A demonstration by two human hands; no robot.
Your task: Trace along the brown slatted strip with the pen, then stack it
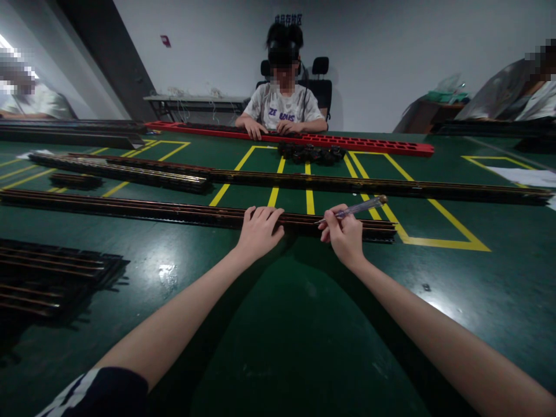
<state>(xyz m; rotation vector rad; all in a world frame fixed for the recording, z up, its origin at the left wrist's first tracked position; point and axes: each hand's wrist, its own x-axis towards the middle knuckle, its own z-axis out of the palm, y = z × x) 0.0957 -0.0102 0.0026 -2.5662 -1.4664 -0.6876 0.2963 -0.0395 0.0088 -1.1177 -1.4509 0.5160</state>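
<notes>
A long black rail (174, 213) with copper-coloured strips along it lies across the green table in front of me. My left hand (259, 231) rests on this rail, its fingers bent over the top and far side and the thumb on the near side. Farther along toward the rail's right end, my right hand (345, 234) is closed around a screwdriver (358, 207) with a clear handle. The handle points up to the right, and the thin tip reaches down to the left at the rail. Exactly what the tip touches is too small to tell.
Beyond it lies another long black rail (391, 186), with bundled rails (130, 169) at left. More rails (56, 260) sit near left. Black parts (310, 153) lie before a red slotted bar (360, 142), handled by a person opposite. Yellow tape (447, 243) marks the table (304, 336).
</notes>
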